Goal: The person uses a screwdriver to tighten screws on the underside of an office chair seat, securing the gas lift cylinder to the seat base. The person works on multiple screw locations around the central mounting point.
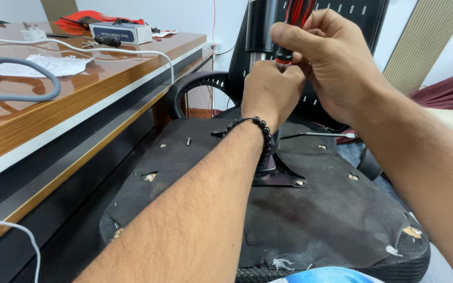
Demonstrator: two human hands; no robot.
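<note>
At the upper centre of the frame the right hand (336, 63) is clenched round a screwdriver (292, 26) with a red-and-black handle, its long axis running nearly upright and tilted a little to the right at the top. The left hand (268, 89) sits just below and to the left, touching the right, closed in a fist where the tool's dark collar and the chair's metal post (260, 31) meet; what exactly its grip encloses is hidden by the knuckles. The tip of the tool cannot be seen. A string of black beads (263, 133) circles the left wrist.

Below the hands lies an upturned office chair seat (315, 220), covered in rough black fabric torn at the edges, with a flat black metal plate (281, 178) bolted at its middle and a loose screw (188, 141) standing to the left. A thin metal lever (315, 135) juts rightward. At left runs a glossy wooden counter (79, 94) bearing a grey hose (38, 78), a white cable (132, 52) and a small box (121, 32).
</note>
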